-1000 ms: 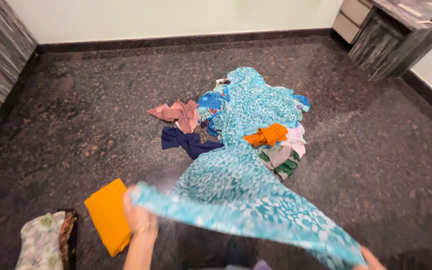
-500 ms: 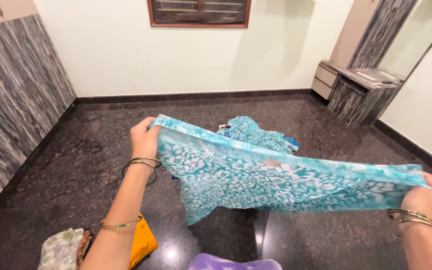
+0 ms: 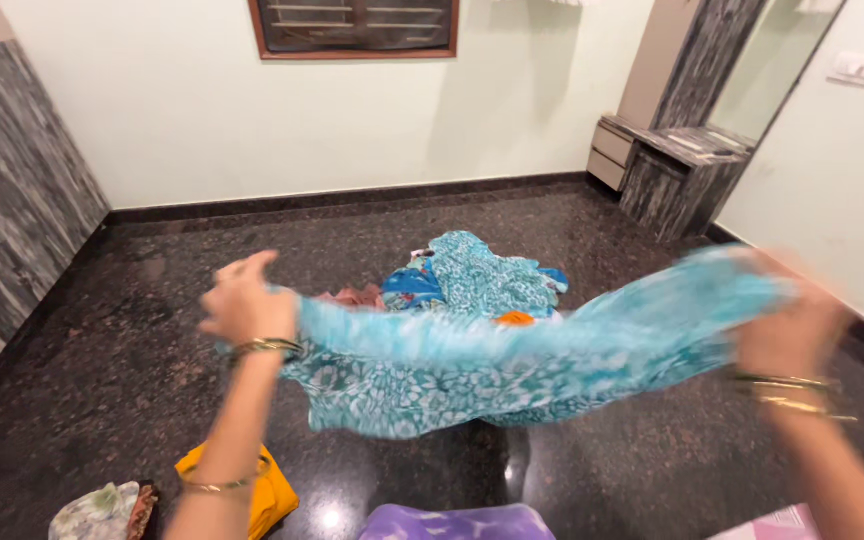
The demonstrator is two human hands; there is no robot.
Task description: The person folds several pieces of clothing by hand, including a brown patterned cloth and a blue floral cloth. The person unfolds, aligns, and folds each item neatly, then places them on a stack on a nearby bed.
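- Stretching turquoise white-patterned cloth (image 3: 512, 365) mid-frame betw. left hand (image 3: 247, 305) & right hand (image 3: 792, 325); fingers of both clenched on its ends.
- Vs 0.5 s ago: cloth bunched narrower, blurred, so mid-shake/fold.
- Clothes pile (image 3: 472, 285) on dark floor behind.

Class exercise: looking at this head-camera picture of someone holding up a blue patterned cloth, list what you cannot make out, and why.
- Right hand: motion blur hides its fingers and grip.
- Blue patterned cloth: blurred, so its shape is unclear.
- Clothes pile: its near part is behind the cloth.
- Purple fabric and yellow cloth: cut by the bottom edge or covered by the left forearm.
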